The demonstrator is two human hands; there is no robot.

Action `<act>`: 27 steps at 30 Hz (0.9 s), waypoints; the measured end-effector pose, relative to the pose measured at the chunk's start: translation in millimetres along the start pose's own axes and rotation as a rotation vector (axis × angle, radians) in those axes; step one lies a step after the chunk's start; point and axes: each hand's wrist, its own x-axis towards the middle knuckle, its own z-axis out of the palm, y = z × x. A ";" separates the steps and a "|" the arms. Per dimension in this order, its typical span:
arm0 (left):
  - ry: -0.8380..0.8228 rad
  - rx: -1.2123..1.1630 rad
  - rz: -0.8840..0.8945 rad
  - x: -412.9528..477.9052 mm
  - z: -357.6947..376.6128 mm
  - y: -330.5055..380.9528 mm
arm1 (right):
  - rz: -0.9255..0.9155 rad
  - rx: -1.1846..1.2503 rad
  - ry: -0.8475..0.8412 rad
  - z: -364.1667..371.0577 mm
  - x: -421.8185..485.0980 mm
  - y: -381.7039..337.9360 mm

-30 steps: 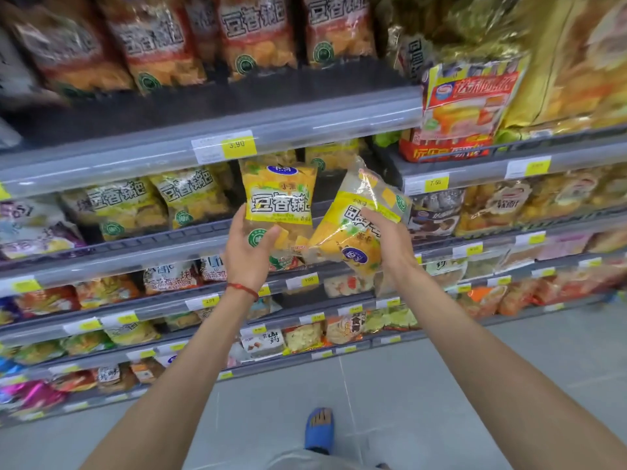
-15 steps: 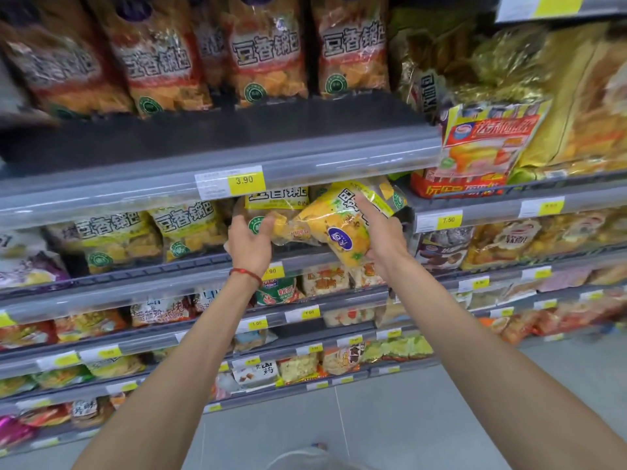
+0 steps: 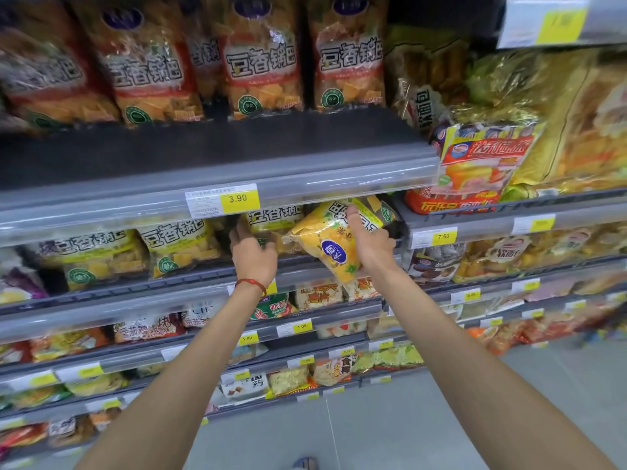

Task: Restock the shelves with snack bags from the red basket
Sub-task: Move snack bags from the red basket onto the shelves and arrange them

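**Hand and Bag Positions at the Snack Shelf**

1. Right hand: grips the tilted yellow bag. The thumb presses on the printed front and the other fingers are hidden behind the bag. The bag lies aslant with its top edge pointing down toward the person. Its far end is under the price rail of the shelf above, and its near end overhangs the front edge of the second shelf.

2. Left hand: reaches into the same shelf, just left of the tilted bag. It touches the lower part of the upright yellow bag, which stands on the shelf. The thumb points up. The fingers are hidden by the back of the hand, so whether they grasp the bag cannot be told. A red cord circles the wrist.

3. Surroundings: matching yellow bags stand further left on the second shelf. Orange bags fill the shelf above. The rail carries a 3.90 price tag.
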 end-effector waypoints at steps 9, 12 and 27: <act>0.068 -0.294 0.160 -75.7 15.5 30.9 | 0.030 0.171 -0.099 -21.7 0.2 11.8; -0.076 -0.376 0.075 -93.5 25.9 36.0 | 0.086 0.294 -0.118 -25.0 11.3 19.8; -0.344 -0.509 0.064 -91.1 22.8 45.1 | -0.136 0.100 -0.184 -26.1 -4.8 23.7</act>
